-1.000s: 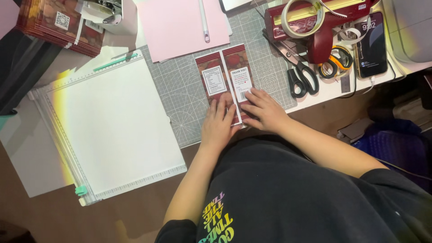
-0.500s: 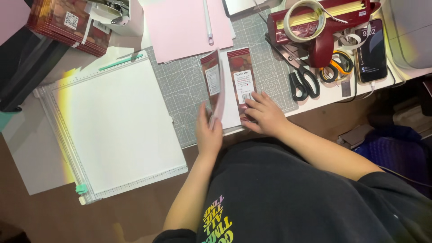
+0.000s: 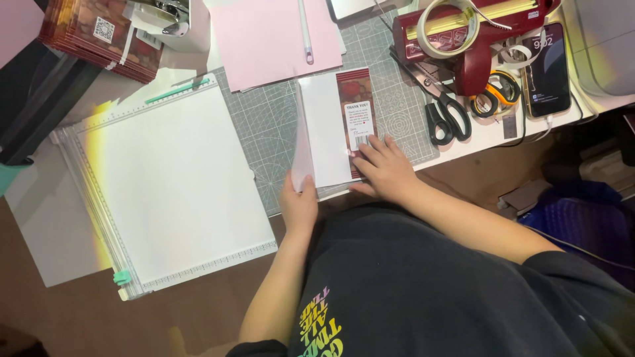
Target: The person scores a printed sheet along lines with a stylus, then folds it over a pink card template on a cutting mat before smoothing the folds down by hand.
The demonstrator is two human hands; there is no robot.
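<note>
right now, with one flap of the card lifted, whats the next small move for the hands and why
Probably bring the left hand over to fold the raised white flap down onto the card. The flap stands nearly upright, pinched at its lower edge, while the right hand presses the red printed panel flat on the cutting mat, so the card is steadied for closing.
</note>
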